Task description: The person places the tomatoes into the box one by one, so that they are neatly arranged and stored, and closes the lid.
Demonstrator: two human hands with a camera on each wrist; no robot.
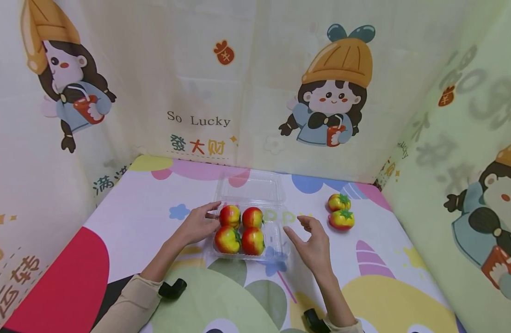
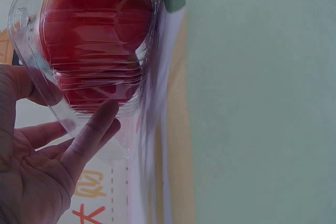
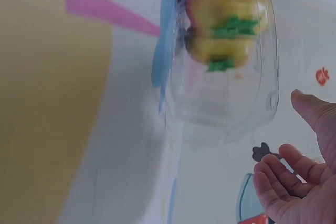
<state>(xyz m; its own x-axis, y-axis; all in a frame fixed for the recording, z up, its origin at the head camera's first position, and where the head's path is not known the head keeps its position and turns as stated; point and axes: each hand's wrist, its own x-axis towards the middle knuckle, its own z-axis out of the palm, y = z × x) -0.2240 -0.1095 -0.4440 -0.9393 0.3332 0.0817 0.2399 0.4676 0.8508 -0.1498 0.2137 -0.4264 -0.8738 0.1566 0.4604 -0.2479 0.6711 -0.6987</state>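
Observation:
A clear plastic clamshell box point(image 1: 273, 240) lies on the table with its lid point(image 1: 249, 187) folded back. Several red-and-yellow fruits with green leafy tops point(image 1: 253, 241) fill its left and middle part. My left hand point(image 1: 201, 224) is at the box's left side, its fingers extended; in the left wrist view, thumb and fingertips point(image 2: 107, 109) touch the rim and ribbed wall. To the right of the box hovers my right hand point(image 1: 315, 243), apart from it, with thumb and fingers spread and nothing held. The right wrist view shows bare box space nearest that hand.
Two more such fruits point(image 1: 341, 220) sit together on the table at the right. The patterned tablecloth point(image 1: 126, 249) runs to printed curtains point(image 1: 255, 92) at the back and both sides. Each wrist carries a black device point(image 1: 173, 289).

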